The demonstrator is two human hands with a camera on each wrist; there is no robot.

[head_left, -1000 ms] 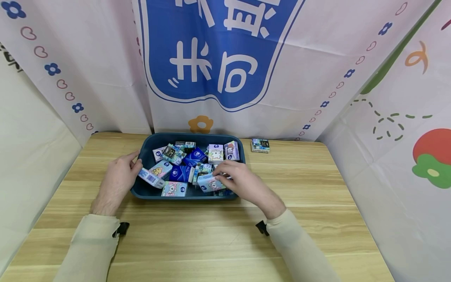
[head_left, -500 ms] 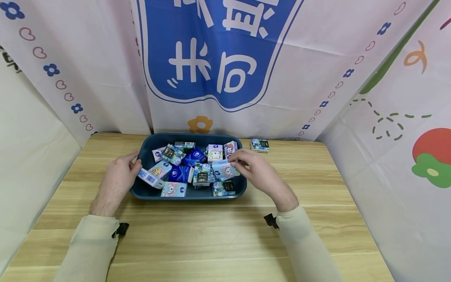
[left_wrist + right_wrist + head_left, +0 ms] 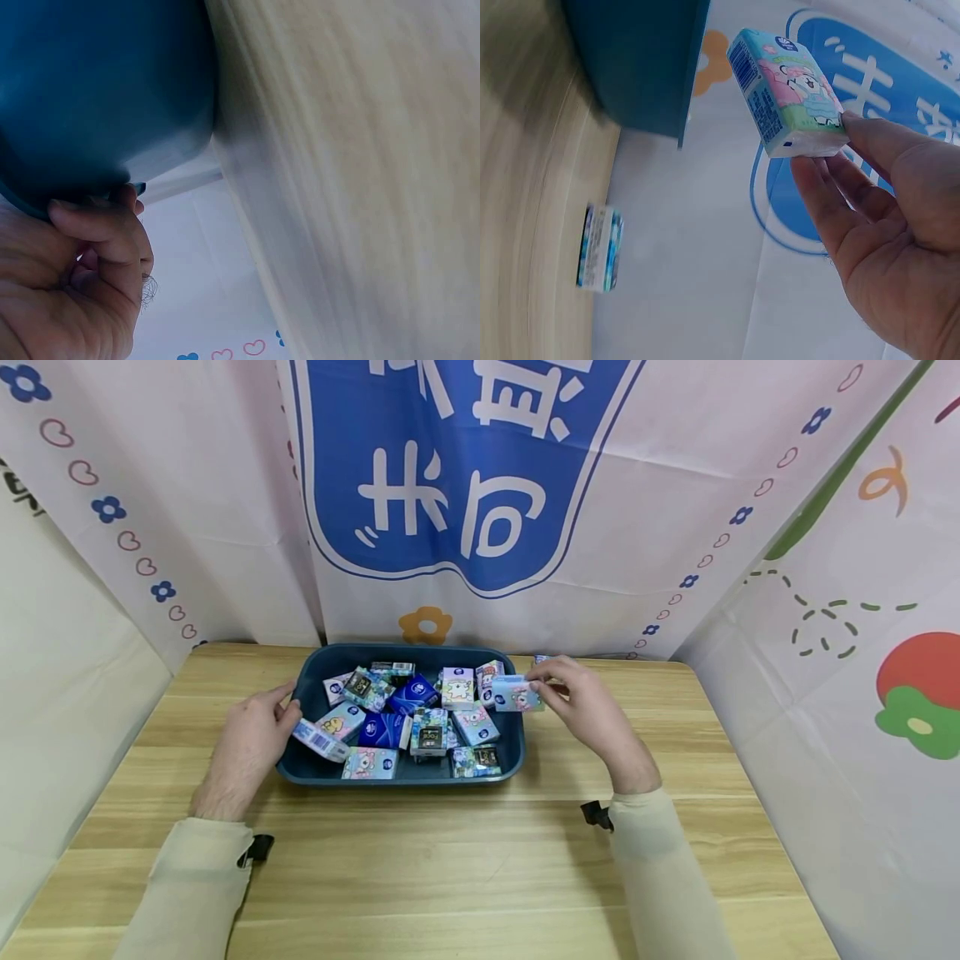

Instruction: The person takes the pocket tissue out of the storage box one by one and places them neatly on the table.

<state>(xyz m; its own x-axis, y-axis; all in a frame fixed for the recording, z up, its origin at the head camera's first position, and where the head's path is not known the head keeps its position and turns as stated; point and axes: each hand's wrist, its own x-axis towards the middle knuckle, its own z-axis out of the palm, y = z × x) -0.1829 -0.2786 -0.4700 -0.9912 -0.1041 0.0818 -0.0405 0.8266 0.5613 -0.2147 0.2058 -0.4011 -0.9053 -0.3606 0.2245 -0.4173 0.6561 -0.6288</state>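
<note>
My right hand [image 3: 581, 697] pinches a light-blue tissue pack [image 3: 517, 693] by one end, over the right rim of a dark teal basin [image 3: 397, 782]. Up close in the right wrist view, that tissue pack [image 3: 791, 90] carries a pink and white cartoon animal and is held between thumb and fingertips. Inside the basin lie several other small packs, some plain dark blue [image 3: 384, 729], some flower-patterned [image 3: 430, 732]. At the basin's left end, my left hand [image 3: 251, 735] grips the rim between thumb and fingers, as the left wrist view also shows.
One flower-patterned tissue pack [image 3: 600, 247] lies on the wooden table [image 3: 420, 868] to the right of the basin, mostly hidden by my right hand in the head view. A printed cloth [image 3: 600, 552] hangs behind the table, with more cloth walls at both sides.
My right hand has lifted the light-blue tissue pack from the basin's front right and carried it right and back to above the rim. The left hand has stayed on the basin.
</note>
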